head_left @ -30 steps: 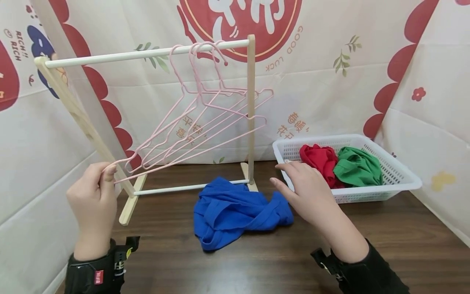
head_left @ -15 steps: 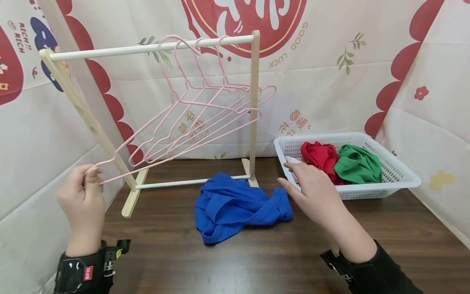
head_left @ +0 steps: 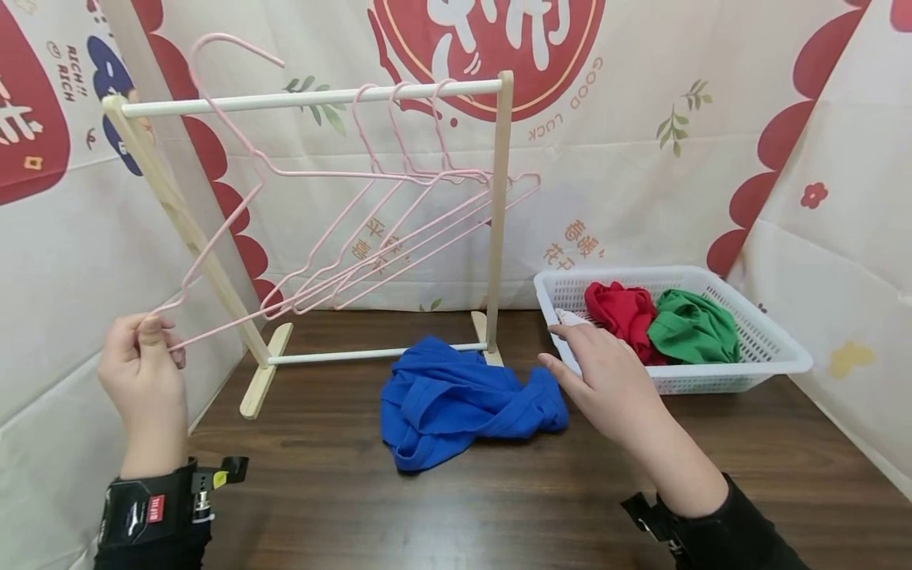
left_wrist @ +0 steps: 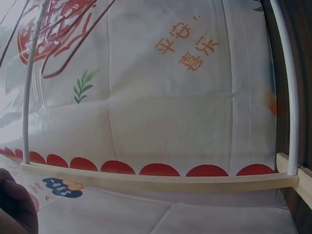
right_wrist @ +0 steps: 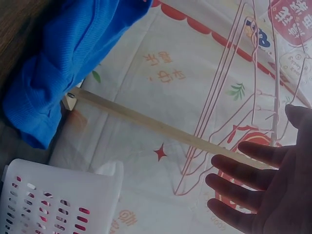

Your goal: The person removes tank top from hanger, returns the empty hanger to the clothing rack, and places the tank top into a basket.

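Note:
At the left of the head view, my left hand pinches one corner of a pink hanger. This hanger's hook stands in front of and above the rack's top rail, its far end near the other hangers. Several more pink hangers hang from the white rail. With fingers spread and nothing held, my right hand hovers beside the basket's near left corner; the right wrist view shows its extended fingers. A crumpled blue cloth lies on the table between the hands.
A white perforated basket at the right holds a red cloth, a green cloth and something whitish. The wooden rack's posts and feet stand on the brown table. A printed curtain encloses the back and sides.
My left hand has drawn the front hanger leftward. Its hook has come off the rail and risen to the left, while the others stay hanging. The right hand has barely moved.

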A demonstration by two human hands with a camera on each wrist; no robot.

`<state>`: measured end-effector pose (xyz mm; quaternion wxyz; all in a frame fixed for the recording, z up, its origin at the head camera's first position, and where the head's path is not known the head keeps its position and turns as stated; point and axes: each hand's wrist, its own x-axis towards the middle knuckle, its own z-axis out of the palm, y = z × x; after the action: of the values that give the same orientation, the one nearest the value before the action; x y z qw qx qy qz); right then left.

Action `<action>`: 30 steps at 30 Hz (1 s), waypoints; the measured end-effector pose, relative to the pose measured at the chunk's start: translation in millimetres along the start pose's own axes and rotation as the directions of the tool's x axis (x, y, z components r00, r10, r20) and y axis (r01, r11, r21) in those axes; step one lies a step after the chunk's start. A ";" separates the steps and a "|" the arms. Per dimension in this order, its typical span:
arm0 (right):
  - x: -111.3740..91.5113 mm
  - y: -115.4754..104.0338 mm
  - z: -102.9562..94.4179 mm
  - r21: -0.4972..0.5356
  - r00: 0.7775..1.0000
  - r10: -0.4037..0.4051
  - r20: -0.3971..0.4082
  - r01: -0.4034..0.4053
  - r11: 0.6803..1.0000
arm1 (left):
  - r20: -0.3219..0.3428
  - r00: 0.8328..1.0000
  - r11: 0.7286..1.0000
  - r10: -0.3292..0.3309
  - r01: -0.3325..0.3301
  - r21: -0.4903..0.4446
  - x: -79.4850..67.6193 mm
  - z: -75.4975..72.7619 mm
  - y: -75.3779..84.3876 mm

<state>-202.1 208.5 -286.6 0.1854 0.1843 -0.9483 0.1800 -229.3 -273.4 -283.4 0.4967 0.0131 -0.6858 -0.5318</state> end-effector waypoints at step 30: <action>3.8 -23.3 28.7 -0.099 0.993 -0.067 0.097 0.076 0.992 | -0.099 0.929 0.779 -0.357 0.237 -0.581 9.0 -26.3 -45.9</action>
<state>-203.8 175.4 -303.5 0.1564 0.2167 -0.9567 0.1153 -239.0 -317.0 -312.9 0.4552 0.0299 -0.4348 -0.7765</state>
